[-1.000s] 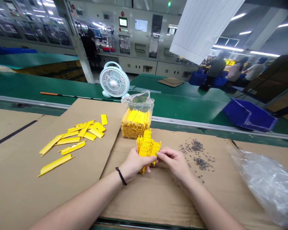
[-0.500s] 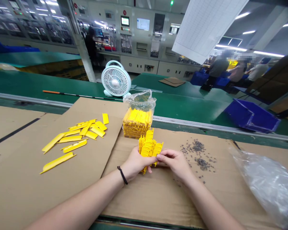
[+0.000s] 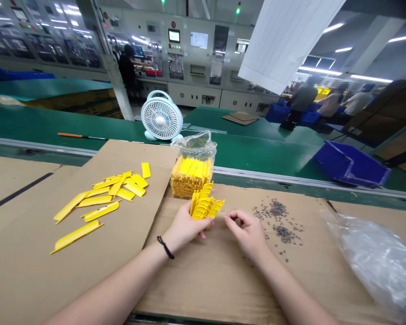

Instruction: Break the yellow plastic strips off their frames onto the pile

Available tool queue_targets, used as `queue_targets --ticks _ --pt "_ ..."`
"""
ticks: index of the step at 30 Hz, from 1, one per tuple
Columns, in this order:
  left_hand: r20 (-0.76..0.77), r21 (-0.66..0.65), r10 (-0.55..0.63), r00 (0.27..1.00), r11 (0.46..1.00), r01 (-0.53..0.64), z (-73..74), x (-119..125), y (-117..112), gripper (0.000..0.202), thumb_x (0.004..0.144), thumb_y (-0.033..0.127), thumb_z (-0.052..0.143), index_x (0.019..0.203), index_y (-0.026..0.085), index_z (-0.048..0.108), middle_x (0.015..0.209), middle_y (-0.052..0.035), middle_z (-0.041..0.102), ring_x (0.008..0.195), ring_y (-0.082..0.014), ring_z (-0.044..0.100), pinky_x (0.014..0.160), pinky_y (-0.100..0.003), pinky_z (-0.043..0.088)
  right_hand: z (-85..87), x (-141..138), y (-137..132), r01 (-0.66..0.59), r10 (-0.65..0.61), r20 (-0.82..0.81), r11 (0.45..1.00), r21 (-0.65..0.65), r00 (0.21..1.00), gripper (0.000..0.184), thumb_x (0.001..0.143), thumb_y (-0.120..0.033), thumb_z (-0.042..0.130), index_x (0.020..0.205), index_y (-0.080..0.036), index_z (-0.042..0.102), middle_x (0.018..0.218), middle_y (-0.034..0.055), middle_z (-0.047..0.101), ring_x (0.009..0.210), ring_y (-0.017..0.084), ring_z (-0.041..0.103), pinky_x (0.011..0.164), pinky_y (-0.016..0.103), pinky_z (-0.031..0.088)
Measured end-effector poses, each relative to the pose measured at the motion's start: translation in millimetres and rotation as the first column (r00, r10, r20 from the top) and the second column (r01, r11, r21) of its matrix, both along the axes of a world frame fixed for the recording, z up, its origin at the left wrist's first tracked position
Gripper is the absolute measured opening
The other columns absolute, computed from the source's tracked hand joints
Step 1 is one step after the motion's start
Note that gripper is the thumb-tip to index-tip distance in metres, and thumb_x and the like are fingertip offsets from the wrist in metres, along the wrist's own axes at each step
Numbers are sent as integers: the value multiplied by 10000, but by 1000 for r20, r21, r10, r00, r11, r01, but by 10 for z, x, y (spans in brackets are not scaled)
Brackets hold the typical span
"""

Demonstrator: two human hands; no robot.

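Left hand [image 3: 184,228] is closed around the lower part of a bunch of yellow plastic strips [image 3: 203,206], with its fingers [image 3: 203,222] pressed together across the near side. The strips fan apart at the top and lean to the right. The bunch is held low over a brown cardboard sheet [image 3: 203,282], just in front of a clear plastic bag [image 3: 192,174] that stands upright and is packed with more yellow strips. A black wristband [image 3: 165,247] circles the left wrist.

Right hand [image 3: 246,233] is apart from the bunch, a short gap away on its right. Its thumb and forefinger [image 3: 230,217] curl toward each other, tips close; no object shows between them, but whether they pinch something very small cannot be told. Dark granules [image 3: 277,215] lie scattered on the same sheet, just beyond this hand.

Loose yellow strips [image 3: 103,198] lie in a rough heap on a second cardboard sheet [image 3: 30,234], left of the hands. Crumpled clear plastic film [image 3: 372,257] lies at the right edge. Farther off, a white desk fan [image 3: 161,116] stands on a green workbench [image 3: 243,153], with a blue plastic bin [image 3: 350,164] to its right.
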State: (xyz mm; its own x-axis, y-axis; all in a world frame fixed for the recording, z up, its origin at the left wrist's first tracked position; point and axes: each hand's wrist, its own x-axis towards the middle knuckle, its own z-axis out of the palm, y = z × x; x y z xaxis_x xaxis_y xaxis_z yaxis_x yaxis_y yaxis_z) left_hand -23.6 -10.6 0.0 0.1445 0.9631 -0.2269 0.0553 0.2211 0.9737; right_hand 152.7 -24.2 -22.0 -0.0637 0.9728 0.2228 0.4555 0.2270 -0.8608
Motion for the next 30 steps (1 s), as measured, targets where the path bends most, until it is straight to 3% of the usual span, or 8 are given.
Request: queue_targets --ticks 5,10,13,16,21,23,26,30 --pt "-214 22 41 976 999 -37 20 -182 164 287 641 199 675 894 128 561 738 -45 657 394 -86 537 350 -191 447 -25 75 77 53 -63 171 997 62 983 182 834 -302 529 719 -199 625 721 21 644 712 177 568 704 300 400" --pt "-254 -38 -193 948 981 190 -8 -193 151 318 637 146 626 952 148 576 659 7 610 408 -79 524 366 -174 457 -35 84 85 -48 -23 515 991 123 857 239 871 -262 465 1035 -261 639 1189 68 603 1074 245 505 875 402 329" --pt "-296 -30 -342 892 937 349 -7 -137 119 501 615 118 601 1112 174 571 880 -59 654 434 -82 544 355 -174 451 -75 85 96 -83 11 655 993 79 755 352 878 -222 419 1195 -279 560 1437 62 386 1239 277 379 944 453 268" --pt "-427 -28 -384 819 911 412 40 -55 133 557 587 114 583 1139 187 587 1138 -145 603 400 -87 557 319 -184 418 -129 142 147 -71 23 689 997 41 725 421 872 -163 366 1255 -256 514 1490 55 295 1293 268 320 976 459 238" --pt "-597 -135 -401 695 904 405 176 113 179 761 521 80 552 1277 157 506 661 -73 664 359 -181 566 292 -205 381 -157 266 217 -103 80 650 995 -3 756 446 875 -135 312 1253 -249 521 1399 50 451 1268 229 360 981 456 233" --pt "-626 -154 -386 678 913 378 238 141 161 862 492 65 554 1342 158 444 597 -49 642 362 -200 568 288 -211 372 -147 285 214 -119 90 638 993 4 765 451 869 -121 311 1244 -241 532 1370 55 486 1258 227 369 981 454 231" --pt "-655 -211 -440 615 887 410 334 92 82 920 478 77 567 1377 193 411 731 -94 685 364 -206 570 285 -236 379 -131 288 200 -120 90 633 993 4 769 441 875 -127 311 1231 -228 549 1338 69 519 1229 232 400 973 441 241" --pt "-702 -238 -531 475 804 545 415 -88 -108 854 511 101 559 1346 252 461 1241 -171 576 564 -247 661 311 -246 422 -128 283 197 -97 80 620 995 -7 781 402 879 -154 327 1189 -194 580 1280 99 563 1170 232 456 962 423 263"
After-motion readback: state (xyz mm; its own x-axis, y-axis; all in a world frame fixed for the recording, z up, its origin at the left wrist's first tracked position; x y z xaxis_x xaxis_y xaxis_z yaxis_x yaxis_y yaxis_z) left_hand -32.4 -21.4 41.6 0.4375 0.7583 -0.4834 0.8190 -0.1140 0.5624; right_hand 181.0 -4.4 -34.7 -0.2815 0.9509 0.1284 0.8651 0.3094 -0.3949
